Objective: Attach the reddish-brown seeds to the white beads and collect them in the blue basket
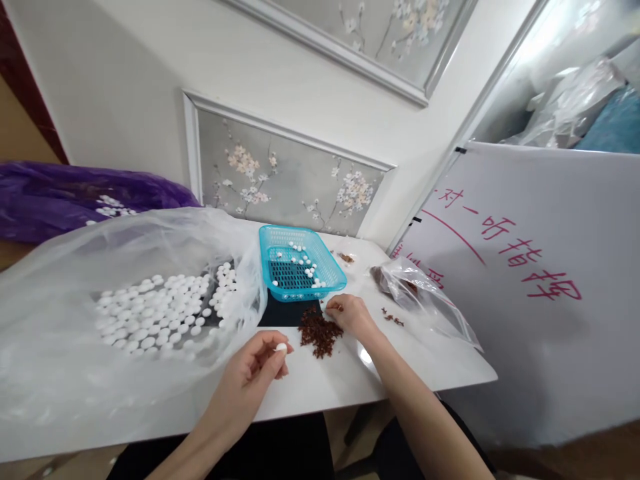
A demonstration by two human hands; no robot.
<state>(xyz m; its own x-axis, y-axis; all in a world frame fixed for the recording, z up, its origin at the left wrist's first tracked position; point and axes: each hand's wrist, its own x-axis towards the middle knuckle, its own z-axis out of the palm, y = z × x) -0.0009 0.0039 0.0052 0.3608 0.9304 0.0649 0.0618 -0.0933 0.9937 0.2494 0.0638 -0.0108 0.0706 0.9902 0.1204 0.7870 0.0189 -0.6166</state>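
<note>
Between the thumb and fingers of my left hand [257,363] is a small white ball [281,347], held above the table's front part. My right hand [353,315] pinches with closed fingertips at the right upper edge of a pile of small reddish-brown spiky pieces [320,333]; what is between those fingertips is too small to make out. Behind the pile stands a blue plastic basket [330,270] with several white balls scattered on its bottom. Left of my left hand, a large clear plastic bag [145,247] lies open with many white balls [155,310] inside.
A dark mat [285,315] lies partly under the basket on the white table [310,387]. To the right are a clear bag [420,287] with brown contents and loose brown pieces [393,317]. A purple bag [45,200] lies far left. A whiteboard [540,320] borders the right side.
</note>
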